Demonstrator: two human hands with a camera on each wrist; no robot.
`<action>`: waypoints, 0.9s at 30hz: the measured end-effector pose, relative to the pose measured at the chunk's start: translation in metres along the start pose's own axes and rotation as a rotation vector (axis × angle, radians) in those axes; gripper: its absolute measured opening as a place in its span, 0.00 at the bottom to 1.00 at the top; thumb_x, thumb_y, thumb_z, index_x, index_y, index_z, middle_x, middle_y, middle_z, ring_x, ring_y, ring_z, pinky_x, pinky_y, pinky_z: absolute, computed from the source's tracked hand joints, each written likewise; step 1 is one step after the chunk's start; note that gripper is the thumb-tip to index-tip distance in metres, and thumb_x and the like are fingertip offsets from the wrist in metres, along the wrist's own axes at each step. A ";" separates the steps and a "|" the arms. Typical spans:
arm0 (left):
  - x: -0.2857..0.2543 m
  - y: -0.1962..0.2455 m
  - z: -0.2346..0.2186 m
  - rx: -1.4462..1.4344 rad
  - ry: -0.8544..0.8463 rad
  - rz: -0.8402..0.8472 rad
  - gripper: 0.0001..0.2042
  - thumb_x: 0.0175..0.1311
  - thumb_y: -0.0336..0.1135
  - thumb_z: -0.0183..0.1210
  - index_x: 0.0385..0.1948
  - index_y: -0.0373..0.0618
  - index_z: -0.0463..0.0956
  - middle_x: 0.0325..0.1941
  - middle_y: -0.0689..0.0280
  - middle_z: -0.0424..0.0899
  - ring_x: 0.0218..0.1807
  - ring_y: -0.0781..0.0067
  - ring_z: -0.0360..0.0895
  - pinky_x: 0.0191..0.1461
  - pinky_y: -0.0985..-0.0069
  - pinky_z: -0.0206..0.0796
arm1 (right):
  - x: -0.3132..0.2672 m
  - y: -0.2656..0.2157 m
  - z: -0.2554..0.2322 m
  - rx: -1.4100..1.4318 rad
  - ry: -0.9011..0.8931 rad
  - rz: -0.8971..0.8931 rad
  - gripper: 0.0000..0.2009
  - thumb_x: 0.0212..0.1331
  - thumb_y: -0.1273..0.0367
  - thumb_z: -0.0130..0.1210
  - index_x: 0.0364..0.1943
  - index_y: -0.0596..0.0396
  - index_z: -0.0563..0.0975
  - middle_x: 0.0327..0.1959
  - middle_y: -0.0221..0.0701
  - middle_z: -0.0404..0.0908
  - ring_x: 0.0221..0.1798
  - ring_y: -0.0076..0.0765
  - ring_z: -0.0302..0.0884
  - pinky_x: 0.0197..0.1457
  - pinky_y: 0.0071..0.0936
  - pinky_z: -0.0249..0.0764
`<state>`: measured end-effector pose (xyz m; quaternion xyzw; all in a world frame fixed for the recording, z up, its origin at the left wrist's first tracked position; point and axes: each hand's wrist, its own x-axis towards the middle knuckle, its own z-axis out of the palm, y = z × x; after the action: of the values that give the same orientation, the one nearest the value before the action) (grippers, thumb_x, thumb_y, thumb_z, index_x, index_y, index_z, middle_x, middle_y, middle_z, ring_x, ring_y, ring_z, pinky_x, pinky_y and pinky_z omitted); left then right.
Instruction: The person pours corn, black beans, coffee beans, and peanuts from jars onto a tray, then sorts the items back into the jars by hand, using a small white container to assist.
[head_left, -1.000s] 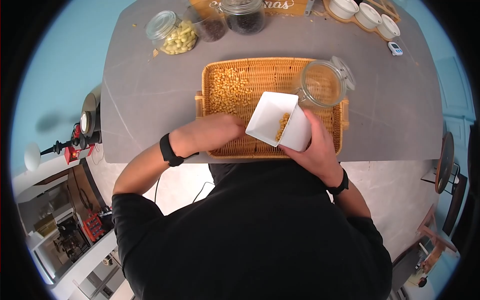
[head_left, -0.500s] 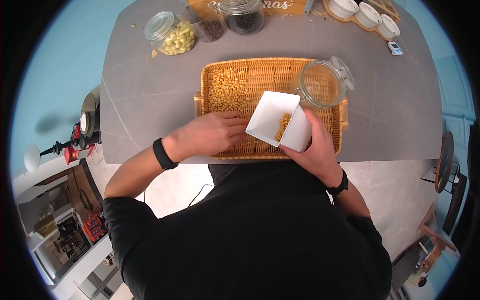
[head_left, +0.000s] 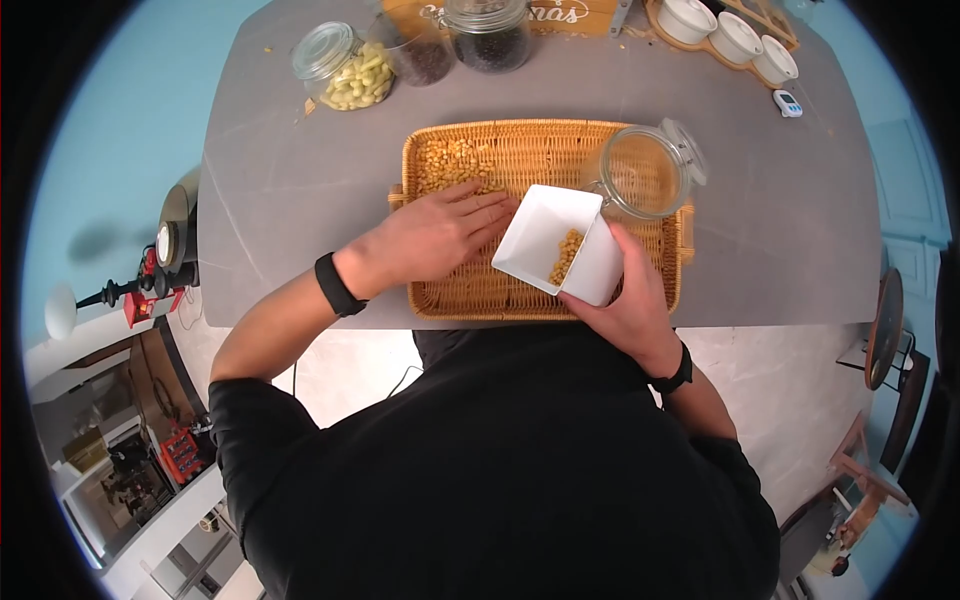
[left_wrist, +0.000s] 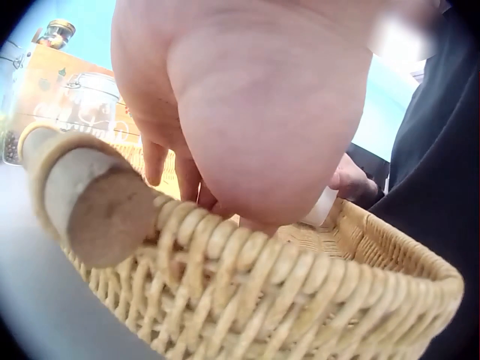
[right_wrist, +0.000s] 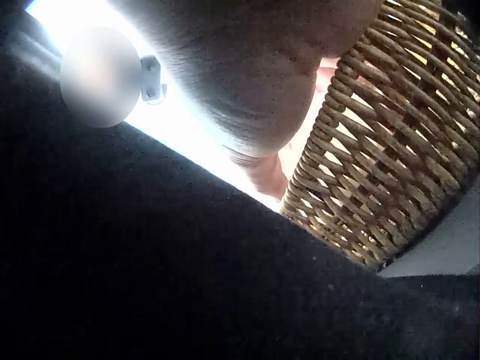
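In the head view a wicker basket [head_left: 540,300] holds loose yellow kernels [head_left: 447,163] in its upper left part. My left hand [head_left: 430,236] lies over the basket's left side, fingers stretched toward the lower edge of the kernels; its fingertips partly cover some. My right hand [head_left: 640,306] grips a tilted white square container [head_left: 545,230] with a small heap of kernels [head_left: 567,256] inside. The left wrist view has my left hand [left_wrist: 262,112] above the basket rim [left_wrist: 300,262]. In the right wrist view, my right hand [right_wrist: 262,67] is beside the wicker wall [right_wrist: 375,142].
An open glass jar [head_left: 641,172] rests at the basket's right side. Behind stand a jar of pale yellow pieces [head_left: 357,78], jars with dark contents [head_left: 490,45], a wooden sign [head_left: 560,14], white lidded pots [head_left: 736,38] and a small timer [head_left: 788,103].
My left hand has moved up the basket toward the kernels, and its fingers have spread from a curled pose. My right hand and the white container stay nearly in place.
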<state>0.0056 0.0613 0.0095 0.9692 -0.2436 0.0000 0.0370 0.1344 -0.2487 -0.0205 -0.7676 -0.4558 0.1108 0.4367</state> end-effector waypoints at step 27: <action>0.008 -0.028 0.001 0.078 0.083 -0.098 0.32 0.72 0.49 0.68 0.68 0.32 0.82 0.77 0.52 0.84 0.80 0.52 0.79 0.86 0.55 0.69 | -0.001 -0.001 0.002 -0.049 0.007 -0.013 0.50 0.52 0.63 0.87 0.78 0.63 0.69 0.68 0.54 0.82 0.68 0.65 0.85 0.68 0.52 0.84</action>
<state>0.0263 0.0824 0.0065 0.9798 -0.1940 0.0478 0.0091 0.1321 -0.2478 -0.0216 -0.7756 -0.4616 0.0941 0.4200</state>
